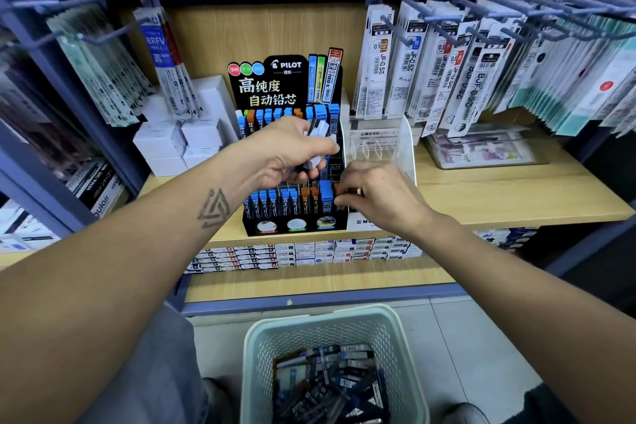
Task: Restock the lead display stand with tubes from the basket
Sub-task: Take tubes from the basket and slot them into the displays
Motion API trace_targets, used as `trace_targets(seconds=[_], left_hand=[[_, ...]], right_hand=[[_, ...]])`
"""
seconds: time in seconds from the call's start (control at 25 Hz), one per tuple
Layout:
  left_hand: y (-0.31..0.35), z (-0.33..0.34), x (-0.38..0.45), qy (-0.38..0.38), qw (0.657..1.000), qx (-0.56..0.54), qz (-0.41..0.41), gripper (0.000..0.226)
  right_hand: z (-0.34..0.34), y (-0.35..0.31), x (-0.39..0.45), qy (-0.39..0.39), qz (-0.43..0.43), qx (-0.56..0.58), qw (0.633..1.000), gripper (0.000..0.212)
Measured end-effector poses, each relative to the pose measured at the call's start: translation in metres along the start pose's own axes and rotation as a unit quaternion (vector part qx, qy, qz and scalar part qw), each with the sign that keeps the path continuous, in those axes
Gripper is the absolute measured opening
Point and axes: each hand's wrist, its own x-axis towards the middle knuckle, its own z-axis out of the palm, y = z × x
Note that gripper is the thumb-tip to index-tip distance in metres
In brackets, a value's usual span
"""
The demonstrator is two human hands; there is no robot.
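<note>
Curled around a small bundle of lead tubes (318,143), the left hand (292,151) holds them in front of the middle of the black display stand (287,213), their pale caps sticking out past the fingers. Lower and to the right, the right hand (375,196) pinches an orange-capped tube (339,191) with its fingertips at the right end of the stand's front row, just beside a blue-capped tube marked HB.

That front row carries blue-capped and orange-capped tubes standing upright; a back row of the same colours shows behind the left hand. On the stand's header card reads "PILOT", with large Chinese characters below it and a pictured tube marked "0.5 HB".

On the tiled floor below sits a pale green perforated basket (330,330), holding a loose heap of dark tubes with blue and white labels.

The stand rests on a light wood shelf (499,196). Just right of it is a clear acrylic holder (382,144) lettered "MONO". Hanging refill packs (430,72) on blue-grey hooks fill the upper right, marked "JF-0.5" and "BJF-0.5"; a pack at upper left reads "BRFV". White boxes (179,141) are stacked left of the stand, and flat boxed stock lines the shelf beneath.
</note>
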Motion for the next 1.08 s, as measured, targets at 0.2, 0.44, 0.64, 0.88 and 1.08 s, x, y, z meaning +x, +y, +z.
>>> trace_targets(seconds=[0.2, 0.44, 0.64, 0.88, 1.08], left_hand=[[-0.004, 0.003, 0.003, -0.045, 0.999, -0.017, -0.005, 0.019], [-0.005, 0.022, 0.001, -0.155, 0.986, -0.069, -0.007, 0.014], [0.000, 0.040, 0.006, -0.162, 0.976, -0.145, -0.018, 0.021], [0.002, 0.052, 0.015, -0.165, 0.965, -0.200, -0.050, 0.018], [0.002, 0.058, 0.018, -0.143, 0.968, -0.205, -0.036, 0.011]], right_hand=[[-0.014, 0.005, 0.010, 0.055, 0.141, 0.180, 0.972, 0.013], [-0.044, 0.004, 0.006, 0.064, 0.297, 0.622, 0.722, 0.027], [-0.057, 0.021, -0.007, 0.075, 0.293, 0.652, 0.695, 0.019], [-0.068, 0.034, -0.014, 0.118, 0.306, 0.612, 0.720, 0.015], [-0.070, 0.038, -0.014, 0.055, 0.303, 0.569, 0.763, 0.015]])
